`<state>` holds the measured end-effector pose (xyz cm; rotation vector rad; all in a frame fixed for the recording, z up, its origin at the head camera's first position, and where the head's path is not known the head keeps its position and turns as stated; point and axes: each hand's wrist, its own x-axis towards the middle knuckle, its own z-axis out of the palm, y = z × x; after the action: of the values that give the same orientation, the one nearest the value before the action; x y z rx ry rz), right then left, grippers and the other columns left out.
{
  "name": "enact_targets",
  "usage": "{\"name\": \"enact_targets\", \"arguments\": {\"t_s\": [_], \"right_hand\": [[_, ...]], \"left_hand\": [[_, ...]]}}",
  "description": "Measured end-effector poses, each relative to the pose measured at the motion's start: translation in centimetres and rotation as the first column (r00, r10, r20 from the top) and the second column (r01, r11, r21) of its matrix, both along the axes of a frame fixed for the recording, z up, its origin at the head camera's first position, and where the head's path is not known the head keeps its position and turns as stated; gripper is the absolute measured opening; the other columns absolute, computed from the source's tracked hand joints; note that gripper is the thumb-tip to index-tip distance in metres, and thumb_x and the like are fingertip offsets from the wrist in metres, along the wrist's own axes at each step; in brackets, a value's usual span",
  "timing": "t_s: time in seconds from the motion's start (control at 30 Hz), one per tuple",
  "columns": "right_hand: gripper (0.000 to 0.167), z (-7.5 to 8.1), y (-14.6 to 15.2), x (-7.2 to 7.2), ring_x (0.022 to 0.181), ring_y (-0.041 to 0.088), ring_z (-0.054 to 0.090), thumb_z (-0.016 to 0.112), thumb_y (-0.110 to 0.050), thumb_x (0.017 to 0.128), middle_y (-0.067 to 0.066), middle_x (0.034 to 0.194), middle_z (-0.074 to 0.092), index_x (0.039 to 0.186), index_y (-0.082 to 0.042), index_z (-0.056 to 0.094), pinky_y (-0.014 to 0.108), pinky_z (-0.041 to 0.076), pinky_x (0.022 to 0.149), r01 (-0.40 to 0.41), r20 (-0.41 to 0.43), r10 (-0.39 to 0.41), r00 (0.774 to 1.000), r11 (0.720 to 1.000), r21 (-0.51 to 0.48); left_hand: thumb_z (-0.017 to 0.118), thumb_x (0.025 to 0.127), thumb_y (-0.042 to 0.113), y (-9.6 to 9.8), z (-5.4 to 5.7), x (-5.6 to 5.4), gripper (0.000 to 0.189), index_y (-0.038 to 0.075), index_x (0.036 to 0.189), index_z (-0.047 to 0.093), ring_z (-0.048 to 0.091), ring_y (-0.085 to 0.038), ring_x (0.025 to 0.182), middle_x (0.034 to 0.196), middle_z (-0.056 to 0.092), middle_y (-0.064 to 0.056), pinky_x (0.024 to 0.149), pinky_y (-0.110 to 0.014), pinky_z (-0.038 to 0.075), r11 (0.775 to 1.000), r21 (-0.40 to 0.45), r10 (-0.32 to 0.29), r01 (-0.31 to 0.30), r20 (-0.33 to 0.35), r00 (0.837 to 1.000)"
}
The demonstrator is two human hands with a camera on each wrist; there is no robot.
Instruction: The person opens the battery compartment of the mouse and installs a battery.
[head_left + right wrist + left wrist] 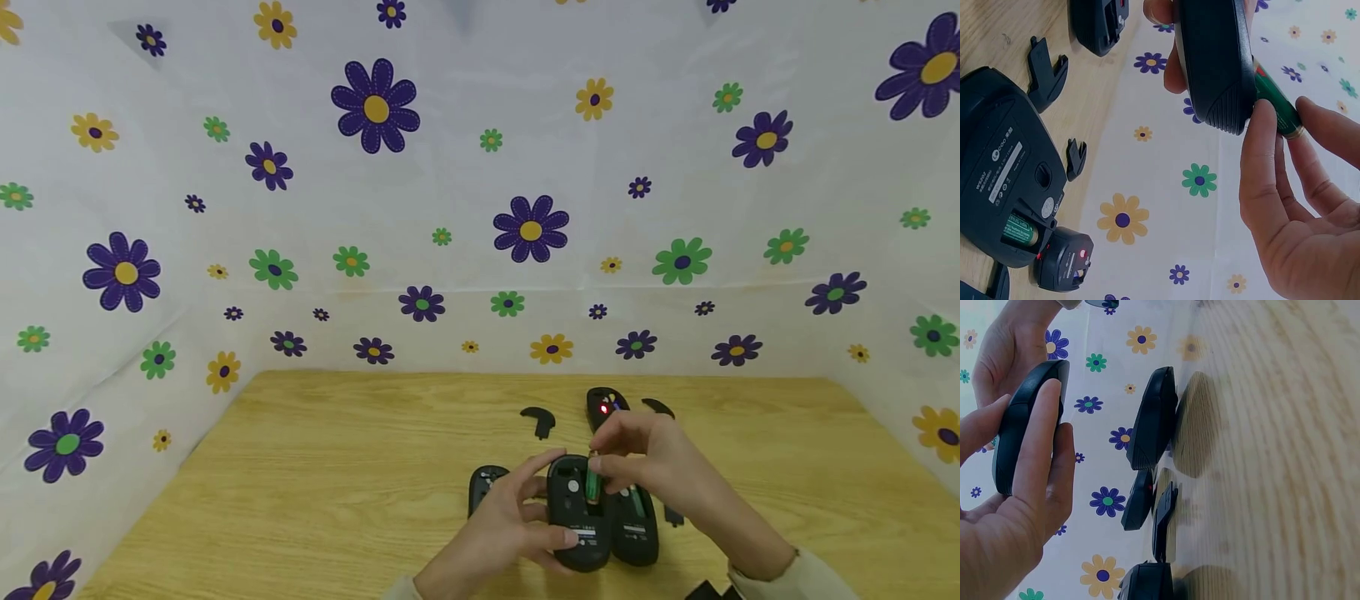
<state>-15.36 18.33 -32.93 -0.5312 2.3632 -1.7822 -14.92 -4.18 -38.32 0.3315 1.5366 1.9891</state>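
My left hand [506,525] grips a black computer mouse [577,546] above the table, its underside turned up toward the head view. Fingers and thumb wrap the mouse's sides in the left wrist view. With fingertips and thumb, my right hand [663,462] pinches a green battery [1277,106]. The battery slants, one end at the mouse's open battery slot and the other between the fingers. Just to the right lies a second upturned mouse [635,537], which has a green battery [1020,230] in its slot.
Another upturned mouse [482,479] lies behind the left hand. Farther back, a mouse [597,400] shows a lit red light. Loose black covers [542,421] lie on the wooden table [315,467], including one cover [673,517] by the right forearm. Flowered cloth [450,183] encloses the back and sides.
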Motion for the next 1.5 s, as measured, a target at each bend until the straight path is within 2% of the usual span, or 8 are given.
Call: {"name": "enact_targets", "arguments": {"t_s": [0.23,0.4,0.57,0.7,0.8,0.87,1.13,1.5], "right_hand": [[0.011,0.2,-0.1,0.0,0.081,0.023,0.064,0.070,0.003,0.091,0.012,0.094,0.064,0.100,0.008,0.066,0.037,0.063,0.063,-0.013,-0.040,0.014,0.999,0.999,0.033],[0.012,-0.2,-0.2,0.2,0.083,0.023,0.064,0.069,0.000,0.093,0.010,0.096,0.063,0.103,0.007,0.066,0.035,0.063,0.064,0.081,-0.045,-0.078,0.996,0.994,0.072],[0.038,-1.4,0.0,0.2,0.090,0.025,0.064,0.061,-0.013,0.102,0.018,0.113,0.062,0.127,0.015,0.052,0.043,0.064,0.068,0.043,0.159,-0.046,0.986,0.999,0.026],[0.060,-2.6,-0.1,0.3,0.092,0.030,0.068,0.050,-0.032,0.108,0.019,0.120,0.061,0.142,0.017,0.038,0.048,0.064,0.067,-0.063,0.359,0.094,0.929,0.993,-0.098],[0.068,-3.3,-0.4,0.5,0.095,0.033,0.070,0.043,-0.040,0.110,0.016,0.117,0.062,0.147,0.016,0.034,0.046,0.064,0.065,-0.089,0.428,0.162,0.889,0.979,-0.186],[0.071,-3.6,-0.5,0.7,0.097,0.034,0.069,0.041,-0.043,0.109,0.016,0.119,0.062,0.149,0.015,0.031,0.046,0.064,0.064,-0.081,0.439,0.171,0.882,0.973,-0.216],[0.067,-3.9,-1.1,0.7,0.098,0.034,0.068,0.044,-0.039,0.109,0.016,0.117,0.062,0.151,0.011,0.029,0.046,0.063,0.059,-0.034,0.418,0.130,0.899,0.973,-0.229],[0.055,-4.0,-1.3,0.9,0.089,0.033,0.070,0.044,-0.028,0.110,0.016,0.107,0.064,0.146,0.012,0.036,0.046,0.062,0.054,-0.051,0.343,0.115,0.932,0.980,-0.190]], "left_hand": [[0.067,0.082,-0.018,-0.1,0.3,0.0,0.084,0.019,0.153,0.044,0.064,-0.031,0.110,0.128,0.057,-0.015,0.068,-0.050,0.063,1.000,-0.005,0.006,-0.007,-0.018,1.000],[0.069,0.082,-0.017,0.0,0.5,0.0,0.082,0.020,0.152,0.046,0.064,-0.031,0.110,0.128,0.056,-0.015,0.068,-0.048,0.063,1.000,-0.013,0.005,-0.005,-0.025,1.000],[0.070,0.081,-0.017,0.0,0.6,0.0,0.083,0.020,0.152,0.046,0.064,-0.030,0.110,0.127,0.056,-0.015,0.067,-0.048,0.063,0.999,-0.023,0.022,-0.023,-0.031,0.999],[0.070,0.080,-0.017,-0.1,0.5,-0.1,0.085,0.020,0.152,0.046,0.065,-0.030,0.107,0.124,0.058,-0.015,0.066,-0.048,0.063,0.998,-0.042,0.043,-0.045,-0.038,0.998],[0.070,0.080,-0.018,-0.2,0.4,-0.2,0.085,0.020,0.153,0.046,0.065,-0.029,0.107,0.124,0.058,-0.014,0.065,-0.048,0.063,0.998,-0.048,0.047,-0.049,-0.036,0.998],[0.070,0.080,-0.018,-0.2,0.4,-0.2,0.085,0.020,0.153,0.045,0.065,-0.029,0.106,0.124,0.058,-0.014,0.065,-0.048,0.063,0.998,-0.043,0.047,-0.049,-0.043,0.998],[0.070,0.080,-0.018,-0.1,0.4,-0.1,0.085,0.018,0.153,0.044,0.065,-0.027,0.104,0.123,0.058,-0.014,0.063,-0.046,0.064,0.999,-0.015,0.044,-0.045,-0.084,0.996],[0.073,0.083,-0.011,-0.2,0.4,-0.1,0.081,0.019,0.153,0.046,0.065,-0.025,0.102,0.120,0.060,-0.010,0.065,-0.040,0.064,0.995,-0.087,0.035,-0.047,-0.139,0.990]]}}
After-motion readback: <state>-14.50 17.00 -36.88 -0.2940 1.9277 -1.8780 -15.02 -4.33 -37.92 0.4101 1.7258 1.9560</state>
